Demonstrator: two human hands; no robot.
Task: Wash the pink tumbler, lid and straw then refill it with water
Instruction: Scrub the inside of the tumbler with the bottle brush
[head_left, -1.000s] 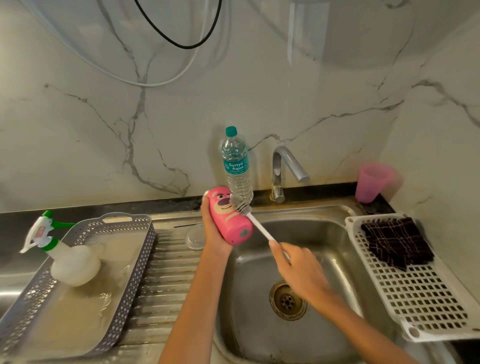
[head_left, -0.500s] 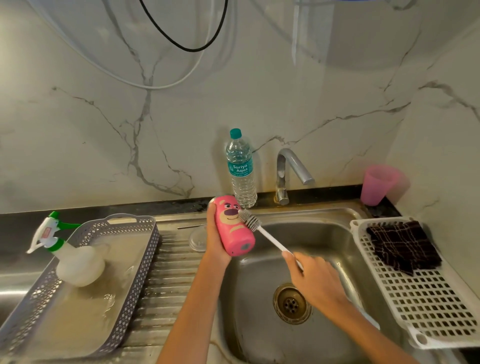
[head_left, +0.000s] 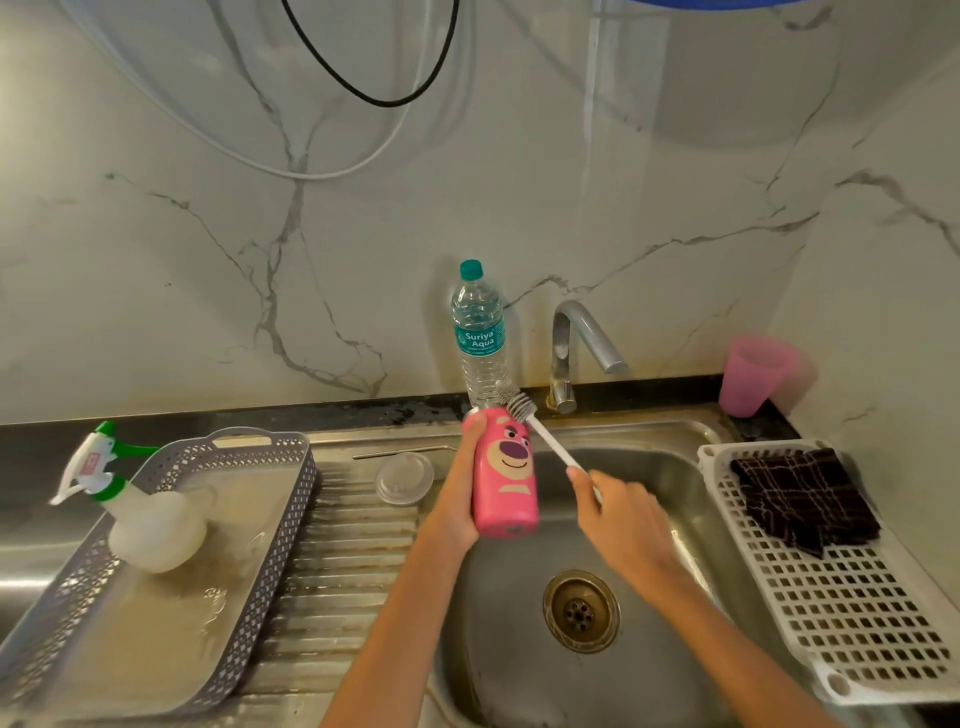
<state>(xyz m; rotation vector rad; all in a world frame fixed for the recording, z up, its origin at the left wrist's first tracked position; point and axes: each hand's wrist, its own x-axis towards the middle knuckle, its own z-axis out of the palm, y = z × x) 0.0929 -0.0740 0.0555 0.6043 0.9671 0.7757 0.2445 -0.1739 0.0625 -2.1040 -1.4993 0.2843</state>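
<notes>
Head view: the pink tumbler (head_left: 505, 470) is being held over the left rear part of the sink (head_left: 519, 654), with its long axis close to upright, its mouth pointing up and slightly away towards the wall, and its printed bear face turned to the camera. It is being gripped from its left side by the left hand (head_left: 460, 499), whose fingers are being kept curled round the body. A white bottle brush (head_left: 543, 434) is being pinched at the lower end of its handle by the narrowly closed fingers of the right hand (head_left: 621, 519); its bristled head is being held at the tumbler's top right rim, the handle slanting down to the right.

Just left of the tumbler, the clear lid (head_left: 404, 477) and the metal straw (head_left: 402, 453) are lying on the ribbed worktop (head_left: 337, 571). Open basin is lying below and right of the hands, round the drain (head_left: 581, 610). A water bottle (head_left: 479, 338) and the tap (head_left: 576, 343) are standing close behind the tumbler. A grey tray (head_left: 291, 519) with a spray bottle (head_left: 145, 514) is bounding the left; a white rack (head_left: 857, 597) carrying a dark cloth (head_left: 805, 493) is overlapping the sink's right edge.
</notes>
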